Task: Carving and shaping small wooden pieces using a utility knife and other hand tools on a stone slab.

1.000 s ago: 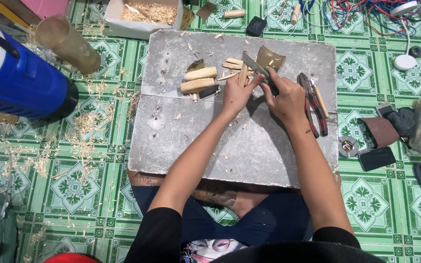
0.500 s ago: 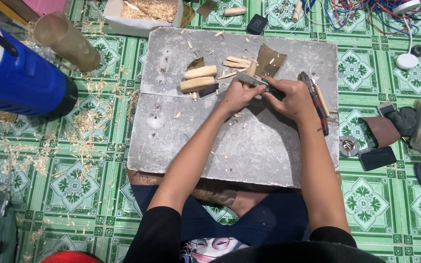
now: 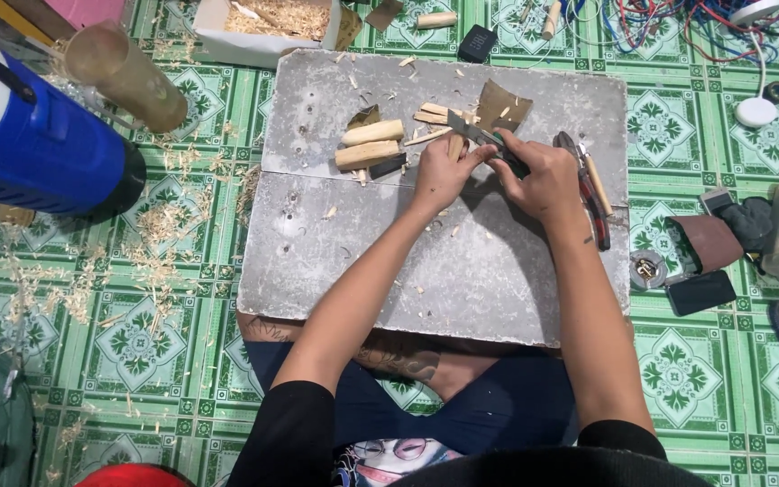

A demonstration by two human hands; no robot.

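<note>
My left hand [image 3: 442, 171] grips a small wooden stick [image 3: 454, 144] upright on the grey stone slab [image 3: 362, 252]. My right hand [image 3: 541, 176] holds a knife [image 3: 472, 132] whose blade lies against the top of that stick. Two short wooden dowels [image 3: 370, 144] lie side by side just left of my left hand, with thin wood slivers [image 3: 429, 115] behind them. A piece of brown sandpaper [image 3: 503, 106] sits behind the knife.
Pliers and a pencil [image 3: 588, 185] lie right of my right hand. A blue cylinder [image 3: 38, 149] lies at left with a wooden tube [image 3: 123, 74]. A box of shavings [image 3: 268, 22] stands at the back. Small tools and cables sit at right on the green patterned floor.
Both hands have shifted a little on the slab; the knife blade has moved from the stick's right side up onto its top end.
</note>
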